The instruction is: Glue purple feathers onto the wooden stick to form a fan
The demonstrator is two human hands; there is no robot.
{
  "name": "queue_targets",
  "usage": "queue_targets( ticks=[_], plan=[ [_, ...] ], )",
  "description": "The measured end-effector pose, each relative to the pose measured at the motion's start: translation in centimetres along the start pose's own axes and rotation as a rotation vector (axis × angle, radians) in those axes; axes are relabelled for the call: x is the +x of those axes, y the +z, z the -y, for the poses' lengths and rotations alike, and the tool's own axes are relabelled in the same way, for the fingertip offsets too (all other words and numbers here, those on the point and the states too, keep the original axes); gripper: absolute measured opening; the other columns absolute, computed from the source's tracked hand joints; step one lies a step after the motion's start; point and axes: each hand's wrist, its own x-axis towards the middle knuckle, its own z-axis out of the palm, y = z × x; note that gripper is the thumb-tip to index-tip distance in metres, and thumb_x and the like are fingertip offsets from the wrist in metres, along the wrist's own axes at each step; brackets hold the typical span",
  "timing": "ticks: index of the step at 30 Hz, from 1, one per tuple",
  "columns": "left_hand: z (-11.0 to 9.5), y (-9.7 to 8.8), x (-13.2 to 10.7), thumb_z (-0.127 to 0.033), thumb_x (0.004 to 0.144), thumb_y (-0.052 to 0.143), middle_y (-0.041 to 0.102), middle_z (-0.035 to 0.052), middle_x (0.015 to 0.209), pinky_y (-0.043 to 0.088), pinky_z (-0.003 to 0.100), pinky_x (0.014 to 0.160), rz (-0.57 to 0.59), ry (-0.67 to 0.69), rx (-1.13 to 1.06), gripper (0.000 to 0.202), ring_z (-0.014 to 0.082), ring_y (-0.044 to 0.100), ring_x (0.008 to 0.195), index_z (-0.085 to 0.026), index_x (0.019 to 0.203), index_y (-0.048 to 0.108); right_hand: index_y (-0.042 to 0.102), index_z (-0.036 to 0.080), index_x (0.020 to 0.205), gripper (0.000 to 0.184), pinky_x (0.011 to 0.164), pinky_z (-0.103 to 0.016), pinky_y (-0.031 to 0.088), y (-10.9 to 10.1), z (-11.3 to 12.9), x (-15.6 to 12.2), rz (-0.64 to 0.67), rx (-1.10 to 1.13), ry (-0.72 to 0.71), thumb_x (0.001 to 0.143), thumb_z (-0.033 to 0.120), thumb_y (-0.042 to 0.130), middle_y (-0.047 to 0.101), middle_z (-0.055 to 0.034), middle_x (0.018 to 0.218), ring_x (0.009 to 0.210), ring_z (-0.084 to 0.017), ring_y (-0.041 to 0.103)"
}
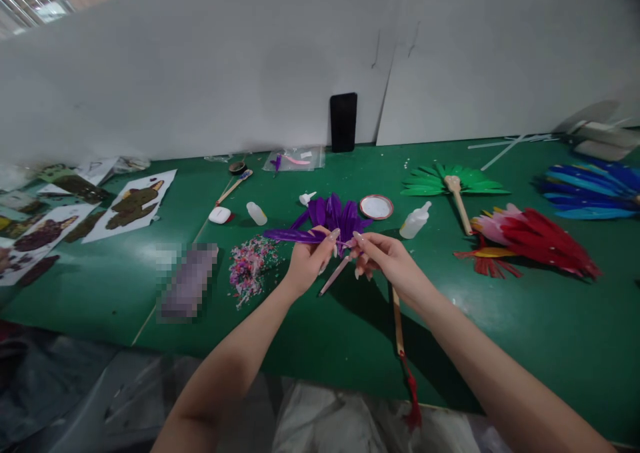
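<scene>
My left hand (pixel 309 261) is closed on a single purple feather (pixel 293 236) that points left. It also holds a thin pink stick (pixel 334 276) slanting down. My right hand (pixel 381 256) pinches the feather's quill end, fingertips meeting those of the left hand. Just behind both hands lies a purple feather fan (pixel 333 213) on the green table (pixel 310 333). Its wooden handle (pixel 397 326) runs toward me under my right wrist and ends in a red tassel (pixel 413 406).
A small glue bottle (pixel 415 220) and a round lid (pixel 376 207) stand behind my right hand. Pink confetti pile (pixel 249 264) lies left. Green fan (pixel 450 181), red fan (pixel 535 240) and blue fan (pixel 595 190) lie right. Collage sheets (pixel 133 204) sit far left; a black phone (pixel 343 122) leans on the wall.
</scene>
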Motion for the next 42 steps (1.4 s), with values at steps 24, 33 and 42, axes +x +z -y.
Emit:
queue_targets(
  ticks=[24,33,42],
  plan=[
    [-0.28,0.18,-0.08,-0.044,0.080,0.053,0.035,-0.0087,0.039,0.025,0.019,0.037,0.086,-0.091,0.058,0.028,0.0050,0.031,0.034,-0.018,0.070,0.048,0.060,0.014,0.065,0.029,0.041,-0.015,0.036,-0.24,-0.33,-0.16,0.128,0.033,0.077,0.063,0.040,0.073,0.061,0.0018,0.056,0.044,-0.005,0.052],
    [-0.11,0.02,0.00,-0.043,0.080,0.054,0.035,-0.0089,0.039,0.025,0.019,0.037,0.113,-0.086,0.063,0.028,0.0046,0.031,0.034,-0.017,0.070,0.049,0.063,0.014,0.063,0.028,0.045,-0.017,0.043,-0.45,-0.12,-0.01,0.109,0.005,0.120,0.056,0.037,0.078,0.064,0.0000,0.055,0.045,-0.006,0.056],
    [0.09,0.12,-0.08,-0.043,0.077,0.058,0.036,-0.0086,0.038,0.025,0.018,0.037,0.105,-0.124,-0.009,0.029,0.0040,0.031,0.034,-0.017,0.068,0.050,0.060,0.014,0.058,0.027,0.043,-0.016,0.040,-0.35,0.11,-0.27,0.172,0.012,0.113,0.055,0.034,0.079,0.063,0.0010,0.051,0.042,-0.005,0.052]
  ],
)
